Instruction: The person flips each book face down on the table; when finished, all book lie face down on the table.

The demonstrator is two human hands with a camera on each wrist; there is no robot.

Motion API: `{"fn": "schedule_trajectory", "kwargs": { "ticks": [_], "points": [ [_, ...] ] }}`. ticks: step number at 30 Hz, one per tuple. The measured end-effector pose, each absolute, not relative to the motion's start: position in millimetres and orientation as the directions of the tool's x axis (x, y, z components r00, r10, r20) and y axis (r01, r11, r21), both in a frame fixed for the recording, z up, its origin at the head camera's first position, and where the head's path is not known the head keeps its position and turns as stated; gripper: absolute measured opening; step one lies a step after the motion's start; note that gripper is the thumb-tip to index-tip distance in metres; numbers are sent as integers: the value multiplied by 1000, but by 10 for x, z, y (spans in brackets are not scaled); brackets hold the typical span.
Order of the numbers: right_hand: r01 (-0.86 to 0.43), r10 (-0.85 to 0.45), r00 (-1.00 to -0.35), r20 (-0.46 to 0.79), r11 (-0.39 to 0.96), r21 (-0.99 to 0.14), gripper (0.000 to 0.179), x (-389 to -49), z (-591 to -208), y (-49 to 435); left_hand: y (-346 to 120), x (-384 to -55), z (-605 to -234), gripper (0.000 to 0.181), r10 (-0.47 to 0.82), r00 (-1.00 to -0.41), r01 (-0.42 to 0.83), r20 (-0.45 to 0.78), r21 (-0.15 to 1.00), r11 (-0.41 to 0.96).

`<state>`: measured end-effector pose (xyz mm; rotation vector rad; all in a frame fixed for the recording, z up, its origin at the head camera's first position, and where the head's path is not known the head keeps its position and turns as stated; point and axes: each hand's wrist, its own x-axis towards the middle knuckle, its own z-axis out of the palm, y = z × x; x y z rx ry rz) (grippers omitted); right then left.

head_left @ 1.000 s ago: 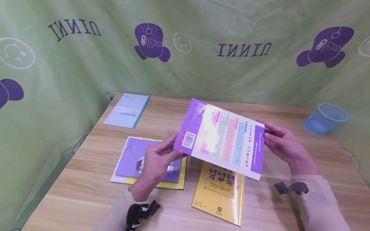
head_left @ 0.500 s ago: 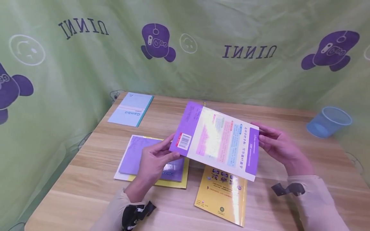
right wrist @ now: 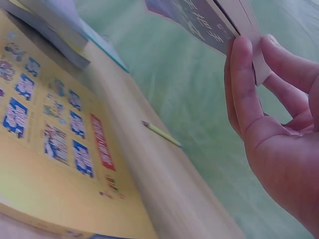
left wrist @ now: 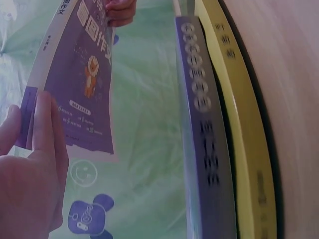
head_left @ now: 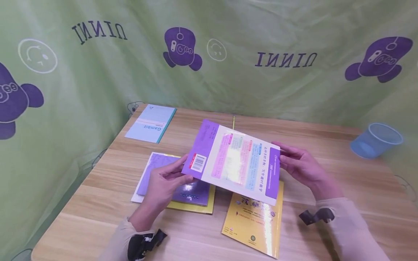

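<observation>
Both hands hold a purple-and-white book (head_left: 238, 163) up over the table, tilted, its back cover with barcode facing up. My left hand (head_left: 163, 186) pinches its left end between thumb and fingers. At the opposite end, my right hand (head_left: 300, 166) grips the edge, thumb above and fingers beneath. In the left wrist view the purple front cover (left wrist: 87, 94) shows a small orange animal. A yellow book (head_left: 249, 224) lies under the held one and is partly hidden by it. Behind the left hand, a purple book (head_left: 194, 194) rests on a yellow-edged book (head_left: 209, 204).
A pale blue Gambit notebook (head_left: 150, 123) lies at the table's back left. Near the back edge is a yellow-green pencil (right wrist: 162, 134). A blue mesh bin (head_left: 375, 141) stands at the back right. A green printed curtain (head_left: 235, 83) hangs behind the table (head_left: 81, 206).
The held book and both hands have shifted left and slightly down in the head view, uncovering the pencil behind. The camera view has turned a little, so the background sits farther right.
</observation>
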<state>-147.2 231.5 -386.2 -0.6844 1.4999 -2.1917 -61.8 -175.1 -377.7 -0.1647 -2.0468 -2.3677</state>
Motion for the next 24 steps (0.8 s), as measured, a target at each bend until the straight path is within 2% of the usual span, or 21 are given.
{"fn": "schedule_trajectory", "kwargs": {
  "ticks": [9, 17, 24],
  "points": [
    [128, -537, -843, 18, -232, -964, 47, -1486, -3916, 2050, -2005, -569, -3762, 63, 30, -999, 40, 40, 999, -1],
    [229, -485, -862, -145, -118, -966, 50, -1534, -3983, 1794, -2219, -501, -3775, 65, 4, -1000, -5, -5, 1000, -25],
    [235, -429, -881, -200, -30, -972, 53, -1571, -4060, 1567, -2370, -457, -3798, 65, -42, -998, -43, -43, 999, 15]
  ]
}}
